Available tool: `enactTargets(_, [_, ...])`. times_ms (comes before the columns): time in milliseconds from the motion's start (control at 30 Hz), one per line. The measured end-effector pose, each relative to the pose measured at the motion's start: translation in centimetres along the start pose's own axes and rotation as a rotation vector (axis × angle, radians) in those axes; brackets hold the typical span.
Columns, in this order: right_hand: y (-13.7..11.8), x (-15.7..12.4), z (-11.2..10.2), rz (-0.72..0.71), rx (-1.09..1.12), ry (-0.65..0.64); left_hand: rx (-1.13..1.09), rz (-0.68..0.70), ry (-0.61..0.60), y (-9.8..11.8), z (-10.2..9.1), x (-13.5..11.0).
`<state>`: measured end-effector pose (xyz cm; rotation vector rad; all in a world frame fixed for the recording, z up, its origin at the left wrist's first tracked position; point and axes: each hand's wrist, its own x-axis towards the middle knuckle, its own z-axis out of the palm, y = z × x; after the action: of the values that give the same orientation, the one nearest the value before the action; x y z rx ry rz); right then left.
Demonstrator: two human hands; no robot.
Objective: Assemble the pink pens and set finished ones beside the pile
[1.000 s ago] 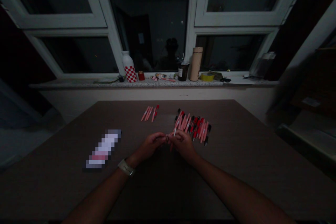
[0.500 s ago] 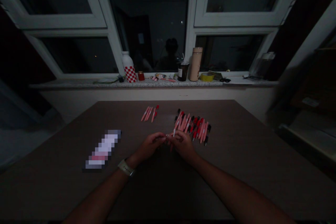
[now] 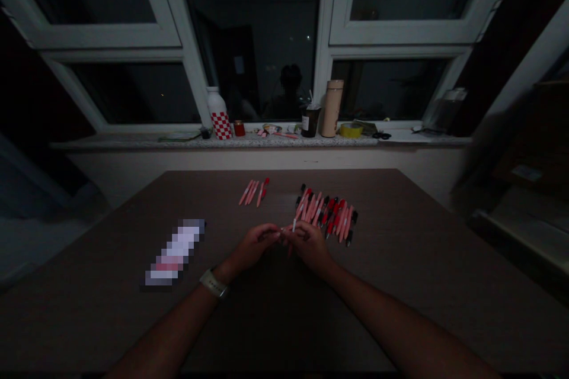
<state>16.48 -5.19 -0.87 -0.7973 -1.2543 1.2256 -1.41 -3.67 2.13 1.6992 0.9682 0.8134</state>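
Note:
My right hand (image 3: 309, 244) is closed round a pink pen whose white end (image 3: 294, 224) sticks up above the fingers; a bit of pink shows below them. My left hand (image 3: 261, 241), with a pale watch on its wrist, is closed in a pinch right beside the right fingertips. Something small and shiny shows between the two hands, too dim to name. Just beyond the right hand lies a row of pink, red and black pens (image 3: 342, 222). Farther off to the left, a smaller group of pink pens (image 3: 252, 193) lies beside a red-and-black one (image 3: 265, 188).
A blurred-out phone-like object (image 3: 175, 251) lies on the left of the brown table (image 3: 377, 314). Along the windowsill (image 3: 186, 143) behind stand a checkered bottle (image 3: 220, 121), a dark cup with a straw (image 3: 310, 122), a tan flask (image 3: 331, 109) and yellow tape (image 3: 351, 129).
The pen's white end has shifted very slightly up and left in my right hand. Both hands otherwise stay where they were, and the pens on the table are unmoved.

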Motion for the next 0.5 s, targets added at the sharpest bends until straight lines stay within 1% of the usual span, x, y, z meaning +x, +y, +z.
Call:
enactTargets(200, [0.07,-0.02,0.01,-0.038,-0.023,-0.005,-0.070,-0.050,-0.032,-0.36,-0.02,0.11])
enactTargets(300, [-0.03,-0.02,0.02,-0.013,-0.009,-0.018,-0.093,-0.050,-0.030,-0.39,0.01,0.08])
enactTargets(400, [-0.07,0.01,0.02,0.025,0.018,-0.037,-0.073,-0.046,-0.014,-0.07,0.04,-0.03])
enactTargets(500, [0.05,0.07,-0.02,0.008,0.008,-0.021,-0.016,-0.031,0.016,0.35,0.07,-0.17])
